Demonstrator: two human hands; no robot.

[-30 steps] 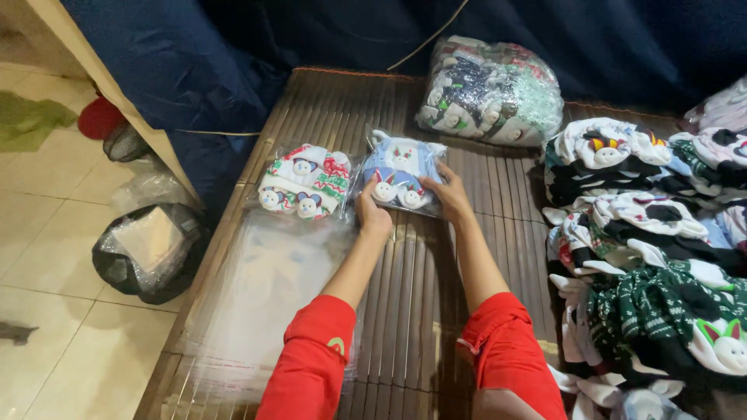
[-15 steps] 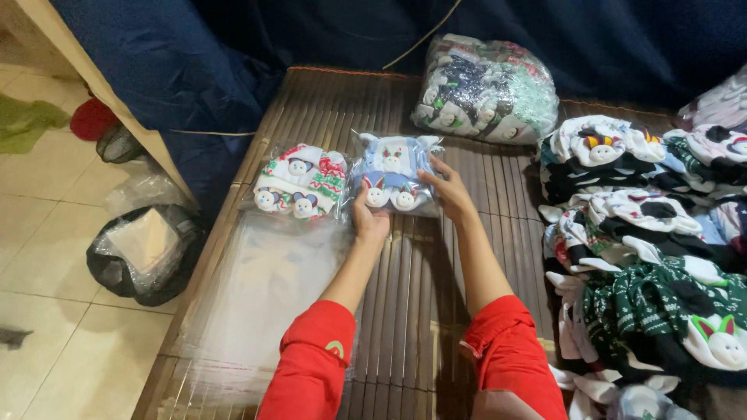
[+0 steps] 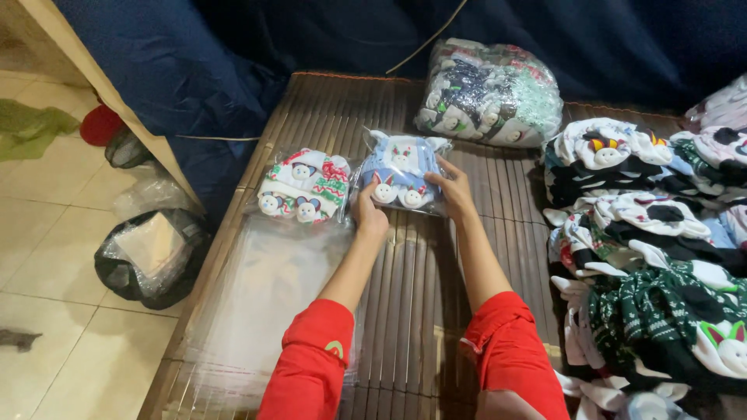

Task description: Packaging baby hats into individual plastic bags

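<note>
A clear bag of blue and white socks with rabbit faces (image 3: 400,169) lies on the slatted bamboo mat (image 3: 412,272). My left hand (image 3: 369,214) grips its lower left edge. My right hand (image 3: 451,187) holds its right edge. Both sleeves are red. Just left of it lies a second clear bag with red, green and white socks (image 3: 305,187), touching neither hand.
A stack of flat clear plastic bags (image 3: 257,303) lies at the mat's left front. A large bundle of packed socks (image 3: 490,93) sits at the back. Loose socks (image 3: 654,249) are piled on the right. A black bag (image 3: 148,253) sits on the tiled floor.
Both hands and the blue sock bag have barely shifted; the bag sits slightly more square on the mat. The view has moved a little.
</note>
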